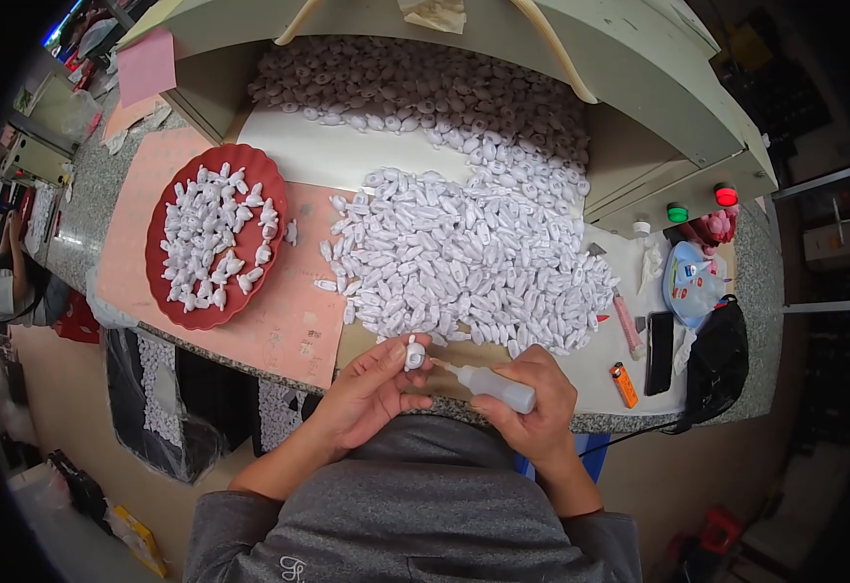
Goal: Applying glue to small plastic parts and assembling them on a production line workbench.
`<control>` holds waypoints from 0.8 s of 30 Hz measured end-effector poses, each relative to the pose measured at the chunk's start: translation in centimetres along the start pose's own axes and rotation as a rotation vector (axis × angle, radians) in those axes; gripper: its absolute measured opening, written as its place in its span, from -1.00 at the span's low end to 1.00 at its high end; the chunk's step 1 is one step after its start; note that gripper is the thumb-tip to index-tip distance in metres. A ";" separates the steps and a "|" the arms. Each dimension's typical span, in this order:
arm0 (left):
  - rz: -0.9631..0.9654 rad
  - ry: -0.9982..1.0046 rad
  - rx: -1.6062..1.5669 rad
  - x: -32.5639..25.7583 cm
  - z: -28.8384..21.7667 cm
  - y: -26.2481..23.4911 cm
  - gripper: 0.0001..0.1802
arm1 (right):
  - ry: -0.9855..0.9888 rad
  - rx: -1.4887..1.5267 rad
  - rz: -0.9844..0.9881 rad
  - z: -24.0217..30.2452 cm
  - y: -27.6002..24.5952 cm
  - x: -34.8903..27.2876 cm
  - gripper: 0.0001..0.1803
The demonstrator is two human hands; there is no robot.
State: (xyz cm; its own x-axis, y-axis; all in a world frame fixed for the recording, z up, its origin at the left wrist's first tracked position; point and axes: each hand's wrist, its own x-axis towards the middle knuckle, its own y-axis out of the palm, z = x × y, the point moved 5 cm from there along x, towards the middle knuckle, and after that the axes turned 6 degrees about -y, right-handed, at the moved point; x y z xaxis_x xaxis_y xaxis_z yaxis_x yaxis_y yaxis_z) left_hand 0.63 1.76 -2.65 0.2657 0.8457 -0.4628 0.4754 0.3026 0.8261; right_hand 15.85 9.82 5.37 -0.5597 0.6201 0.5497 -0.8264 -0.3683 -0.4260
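Pinched between thumb and fingers of my left hand [371, 389] is a small white plastic figurine [414, 355]. My right hand [538, 403] grips a translucent squeeze bottle [499, 388], whose thin nozzle points left at the figurine. I cannot tell whether the tip touches it. Just beyond both hands spreads a large heap of small white pieces [444, 262] on the table. To the left, a red scalloped plate [157, 267] holds many white figurines, with a few loose pieces beside its rim.
A beige machine housing [639, 97] with green and red buttons arches over more white pieces at the back. On the right lie an orange lighter [624, 385], a black phone [658, 353], a blue dish [682, 277] and a black bag [721, 364]. Bagged pieces [160, 389] stand below the left edge.
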 end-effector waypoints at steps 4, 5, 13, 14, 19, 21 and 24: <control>0.001 -0.050 -0.024 0.1 0.3 0.2 -0.62 | -0.031 0.001 0.003 0.0 0.3 0.0 -0.60; -0.003 -0.064 -0.038 0.1 0.5 0.2 -0.62 | -0.031 0.000 0.004 0.0 0.4 -0.1 -0.60; -0.003 -0.013 -0.114 -0.4 -0.3 -1.0 -0.63 | 0.474 0.314 -0.184 -2.9 -1.0 -3.0 -0.67; 0.003 0.029 -0.146 -0.6 -0.7 -1.4 -0.64 | 0.613 0.387 -0.170 -3.3 -1.0 -3.3 -0.72; -0.054 0.115 -0.168 -1.5 -2.3 -2.7 -0.67 | 0.728 0.415 -0.143 -5.2 1.6 -4.1 -0.74; -0.063 0.175 -0.181 -1.8 -2.9 -2.9 -0.68 | 0.648 0.014 0.140 -5.5 2.8 -3.8 -0.76; -0.070 0.194 -0.170 -2.1 -3.3 -3.0 -0.68 | 0.383 -0.163 0.168 -5.4 4.3 -3.2 -0.75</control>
State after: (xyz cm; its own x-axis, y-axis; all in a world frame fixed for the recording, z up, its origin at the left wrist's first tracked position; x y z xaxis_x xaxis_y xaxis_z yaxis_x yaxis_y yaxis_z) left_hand -4.13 0.50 -3.09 0.0637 0.8837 -0.4637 0.3344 0.4188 0.8442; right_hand 14.39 9.99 -2.14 -0.5966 0.7843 0.1701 -0.6881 -0.3909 -0.6113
